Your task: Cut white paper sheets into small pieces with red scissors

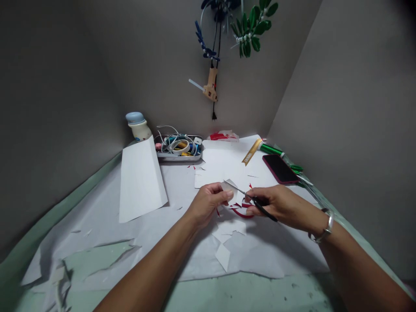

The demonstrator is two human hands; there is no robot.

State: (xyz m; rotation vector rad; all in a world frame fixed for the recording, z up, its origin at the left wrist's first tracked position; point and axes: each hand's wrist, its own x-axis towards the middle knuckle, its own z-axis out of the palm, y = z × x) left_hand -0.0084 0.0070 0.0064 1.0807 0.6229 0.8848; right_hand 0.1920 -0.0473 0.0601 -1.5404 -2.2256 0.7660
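Observation:
My left hand [212,201] pinches a small piece of white paper [230,187] between thumb and fingers. My right hand [271,201] grips dark-handled scissors [265,210], whose blades point left and lie along the paper's upper part. Whether the blades are parted is hard to make out. A red strip [242,214] curves beneath the two hands; I cannot tell whether it is held. White paper scraps [222,257] lie on the sheet just below my hands. Small red bits show near the right fingertips.
A metal tray [180,158] holds tape and cords. Left of it are a jar [138,125] and a folded white sheet [141,182]. A phone [280,168], gold ribbon [251,151] and green roll [271,149] lie right. A glue gun [211,86] hangs on the wall.

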